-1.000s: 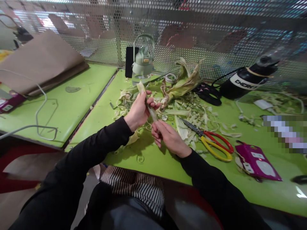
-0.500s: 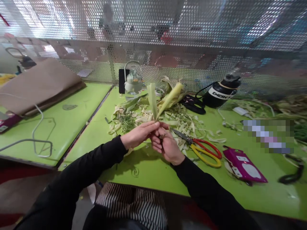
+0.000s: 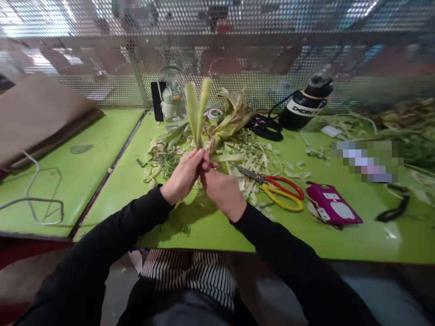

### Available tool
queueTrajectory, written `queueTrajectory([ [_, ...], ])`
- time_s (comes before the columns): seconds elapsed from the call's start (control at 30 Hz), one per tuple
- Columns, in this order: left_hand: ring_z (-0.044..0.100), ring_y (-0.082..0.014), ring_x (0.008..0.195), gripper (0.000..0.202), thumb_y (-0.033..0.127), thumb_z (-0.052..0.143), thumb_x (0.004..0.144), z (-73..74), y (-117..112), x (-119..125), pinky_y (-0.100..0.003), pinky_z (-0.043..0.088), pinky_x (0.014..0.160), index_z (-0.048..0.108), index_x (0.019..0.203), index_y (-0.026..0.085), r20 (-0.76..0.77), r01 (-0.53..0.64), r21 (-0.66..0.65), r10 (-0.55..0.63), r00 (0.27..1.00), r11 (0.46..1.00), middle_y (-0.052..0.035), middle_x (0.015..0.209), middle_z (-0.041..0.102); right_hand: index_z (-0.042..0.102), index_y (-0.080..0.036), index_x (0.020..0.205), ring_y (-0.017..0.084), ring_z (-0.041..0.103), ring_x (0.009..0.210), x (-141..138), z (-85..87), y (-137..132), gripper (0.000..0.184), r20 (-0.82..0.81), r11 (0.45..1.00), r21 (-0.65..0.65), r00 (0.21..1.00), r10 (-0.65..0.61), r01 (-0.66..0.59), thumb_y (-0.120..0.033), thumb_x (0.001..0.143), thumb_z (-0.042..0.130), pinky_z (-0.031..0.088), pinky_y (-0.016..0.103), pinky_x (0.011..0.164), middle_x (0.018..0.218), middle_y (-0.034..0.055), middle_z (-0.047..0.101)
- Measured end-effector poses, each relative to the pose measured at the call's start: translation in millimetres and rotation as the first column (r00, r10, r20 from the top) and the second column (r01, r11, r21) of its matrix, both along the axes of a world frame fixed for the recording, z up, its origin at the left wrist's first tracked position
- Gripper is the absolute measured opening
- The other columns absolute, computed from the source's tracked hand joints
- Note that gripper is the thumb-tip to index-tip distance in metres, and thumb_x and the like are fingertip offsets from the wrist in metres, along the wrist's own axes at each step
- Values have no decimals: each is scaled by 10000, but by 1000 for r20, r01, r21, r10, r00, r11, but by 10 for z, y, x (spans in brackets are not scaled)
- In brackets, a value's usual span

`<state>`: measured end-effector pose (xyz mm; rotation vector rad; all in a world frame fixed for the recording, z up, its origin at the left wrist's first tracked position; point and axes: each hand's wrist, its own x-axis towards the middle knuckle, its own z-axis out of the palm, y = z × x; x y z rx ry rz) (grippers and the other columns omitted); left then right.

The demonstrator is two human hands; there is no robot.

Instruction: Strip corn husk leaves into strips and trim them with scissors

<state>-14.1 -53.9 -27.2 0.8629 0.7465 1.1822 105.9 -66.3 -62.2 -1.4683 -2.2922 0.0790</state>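
Two pale green corn husk strips (image 3: 192, 111) stand upright and close together, their lower ends pinched between my hands. My left hand (image 3: 183, 174) closes on their base from the left, thumb and fingers pressed together. My right hand (image 3: 222, 185) is folded around the same base, its back towards me; what lies inside its fingers is hidden. Just beyond the hands is a dry, leafy husk bundle (image 3: 234, 111) on a spread of cut husk scraps (image 3: 265, 158). Scissors (image 3: 260, 178) with one red and one yellow handle lie to the right of my right hand.
A clear bottle (image 3: 173, 108) and a dark phone-like slab (image 3: 157, 102) stand by the perforated metal screen (image 3: 112, 90). A black bottle (image 3: 302, 108) leans at the back right. A purple device (image 3: 333, 203) lies right; brown paper (image 3: 44, 117) and bent wire (image 3: 30, 199) are left.
The husk strips were splayed in a V and now stand nearly parallel. My right hand has turned from palm partly up to back showing. The camera view has shifted.
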Motion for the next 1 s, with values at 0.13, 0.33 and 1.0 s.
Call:
queueTrajectory([
  [0.13, 395, -64, 452, 351, 250, 419, 1015, 233, 116, -208, -182, 441, 551, 464, 672, 190, 9, -264, 35, 264, 965, 964, 71, 529, 300, 652, -160, 884, 140, 497, 544, 57, 13, 22, 394, 178, 993, 88, 982, 68, -85, -218, 1016, 286, 201, 304, 505, 687, 67, 645],
  [0.33, 148, -37, 400, 379, 295, 366, 1038, 440, 273, -557, -193, 115, 372, 413, 678, 187, -22, -367, 87, 371, 929, 926, 75, 553, 208, 633, -180, 796, 131, 384, 515, 434, 154, 318, 395, -40, 958, 247, 990, -137, 143, -388, 1014, 378, 208, 285, 527, 611, 22, 549],
  [1.0, 219, 3, 357, 334, 280, 457, 1010, 163, 422, -648, -151, 131, 347, 437, 695, 170, -57, -292, -55, 289, 956, 955, 84, 544, 303, 659, -178, 895, 212, 573, 793, 61, -84, 176, 229, -109, 951, -217, 973, 203, -222, -351, 945, 517, 417, 328, 703, 890, 78, 615],
])
